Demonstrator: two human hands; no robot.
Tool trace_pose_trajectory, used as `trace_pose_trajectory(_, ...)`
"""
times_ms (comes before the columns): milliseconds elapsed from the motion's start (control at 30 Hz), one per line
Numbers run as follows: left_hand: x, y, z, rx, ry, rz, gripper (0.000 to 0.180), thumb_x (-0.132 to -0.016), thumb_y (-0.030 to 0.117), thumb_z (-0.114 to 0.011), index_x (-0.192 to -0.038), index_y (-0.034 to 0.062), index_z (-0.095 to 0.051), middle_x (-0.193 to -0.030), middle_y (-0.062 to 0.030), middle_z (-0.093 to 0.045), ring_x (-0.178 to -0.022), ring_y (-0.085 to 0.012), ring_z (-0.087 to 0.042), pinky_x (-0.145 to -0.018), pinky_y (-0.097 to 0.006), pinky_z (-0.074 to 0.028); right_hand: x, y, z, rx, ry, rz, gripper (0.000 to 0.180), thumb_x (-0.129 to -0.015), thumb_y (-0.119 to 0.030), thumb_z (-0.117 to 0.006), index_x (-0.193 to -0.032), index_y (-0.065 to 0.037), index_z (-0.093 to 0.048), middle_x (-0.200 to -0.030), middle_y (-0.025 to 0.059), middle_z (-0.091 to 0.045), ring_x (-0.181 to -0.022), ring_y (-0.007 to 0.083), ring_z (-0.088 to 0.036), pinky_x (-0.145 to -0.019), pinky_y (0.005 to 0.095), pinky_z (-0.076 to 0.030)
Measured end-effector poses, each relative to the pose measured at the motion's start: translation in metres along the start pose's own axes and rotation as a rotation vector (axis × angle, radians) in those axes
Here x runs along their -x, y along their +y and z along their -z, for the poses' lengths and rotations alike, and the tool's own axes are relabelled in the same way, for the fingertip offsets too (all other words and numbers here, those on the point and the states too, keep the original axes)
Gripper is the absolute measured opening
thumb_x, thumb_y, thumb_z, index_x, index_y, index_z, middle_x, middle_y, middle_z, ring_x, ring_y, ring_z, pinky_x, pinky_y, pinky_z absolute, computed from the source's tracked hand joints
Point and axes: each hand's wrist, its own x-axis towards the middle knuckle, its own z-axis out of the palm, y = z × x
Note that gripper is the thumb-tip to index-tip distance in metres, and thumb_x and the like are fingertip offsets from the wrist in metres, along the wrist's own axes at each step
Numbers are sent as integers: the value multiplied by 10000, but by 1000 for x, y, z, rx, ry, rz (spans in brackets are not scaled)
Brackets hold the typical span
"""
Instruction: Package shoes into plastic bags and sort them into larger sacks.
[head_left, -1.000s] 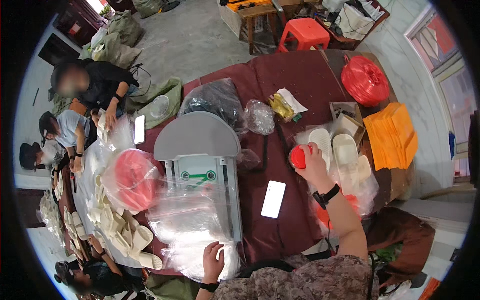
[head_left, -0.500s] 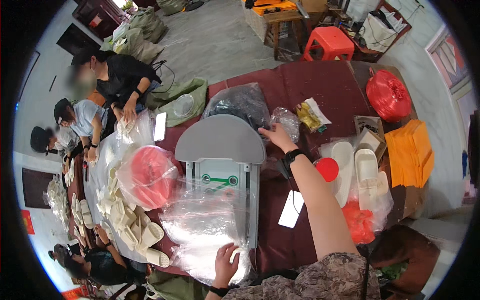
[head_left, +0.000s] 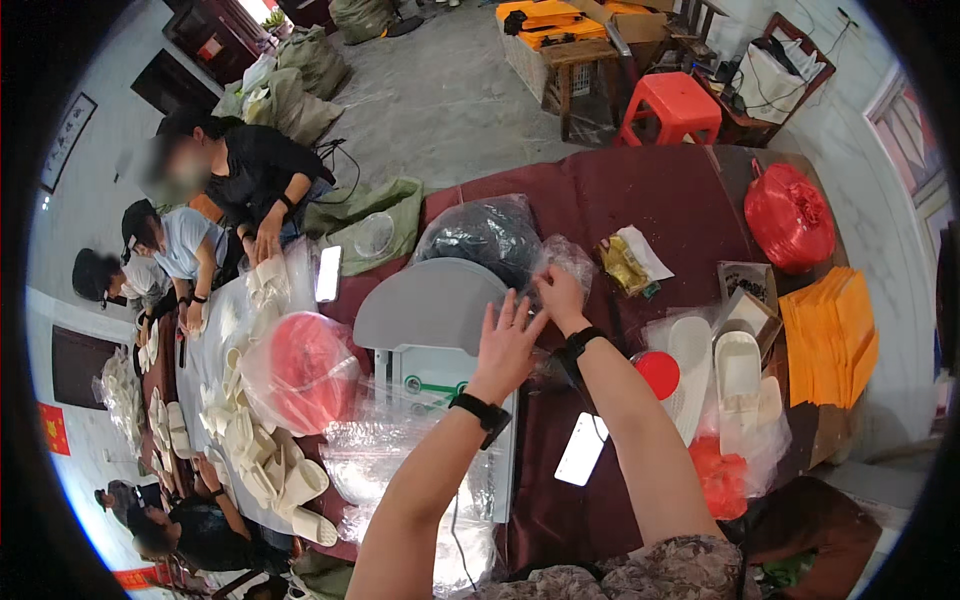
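Observation:
My left hand [head_left: 507, 350] is open, its fingers spread over the right side of a grey machine with a rounded top [head_left: 430, 305]. Close beside it, my right hand [head_left: 561, 297] has its fingers curled together at the near edge of a crumpled clear plastic bag [head_left: 570, 258]; what they pinch, if anything, is too small to make out. Behind the machine lies a clear bag of dark items [head_left: 482, 235]. A stack of clear plastic bags [head_left: 375, 450] lies partly over the machine's left side, partly hidden by my left forearm.
To the left are a bagged red roll [head_left: 305, 375] and a pile of cream slippers [head_left: 270, 460]. To the right lie a white phone [head_left: 581, 449], a red round lid [head_left: 656, 375], slippers [head_left: 738, 370], orange bags [head_left: 825, 335] and a red plastic bundle [head_left: 790, 215]. Co-workers sit at the left.
My left hand has moved up and forward from the clear bags to beside my right hand. My right hand has shifted slightly and curled its fingers in. The view has tilted a little.

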Motion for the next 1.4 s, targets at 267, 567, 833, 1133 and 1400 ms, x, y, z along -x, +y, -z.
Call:
trace_pose_trajectory(267, 2, -12, 11, 37, -61, -8, 603, -677, 346, -769, -1176, 96, -541, -1336, -69, -477, -1332, -319, -336, -1017, -442, -353, -31, 4, 40, -94, 217, 154, 170, -837, -203, -596, -864, -37, -618, -827, 145, -613, -786, 358, -587, -679, 425, -456)
trace_pose_trajectory(567, 27, -27, 4, 91, -65, 44, 567, -720, 325, -743, -1184, 75, -535, -1354, -82, -462, -1337, -327, -330, -995, -459, -373, -39, -30, 74, -416, 129, 346, 113, -865, -98, -598, -909, 5, -612, -782, 99, -623, -662, 201, -597, -609, 308, -456)
trace_pose_trajectory(833, 29, -25, 0, 114, -14, 35, 556, -733, 336, -730, -1190, 79, -543, -1344, -79, -471, -1341, -322, -323, -975, -434, -401, -29, -73, 89, -788, 183, 294, 131, -899, -79, -588, -965, 30, -620, -826, 2, -613, -763, 73, -552, -696, 228, -449)
trace_pose_trajectory(1133, 42, -27, -32, 361, 23, 139, 428, -742, 204, -724, -1099, 46, -548, -1310, -122, -500, -1195, -343, -475, -948, -427, -439, -51, -99, 207, -935, 333, 256, 97, -916, -122, -584, -930, -39, -633, -800, -39, -586, -700, 50, -502, -630, 202, -401)
trace_pose_trajectory(1400, 46, -21, -38, 275, 64, 136, 428, -767, 174, -694, -1134, 31, -526, -1360, -141, -464, -1241, -362, -448, -946, -444, -448, -101, -4, 309, -1029, 496, 146, 178, -919, -120, -573, -1058, -13, -604, -903, 20, -622, -793, 106, -575, -673, 230, -460)
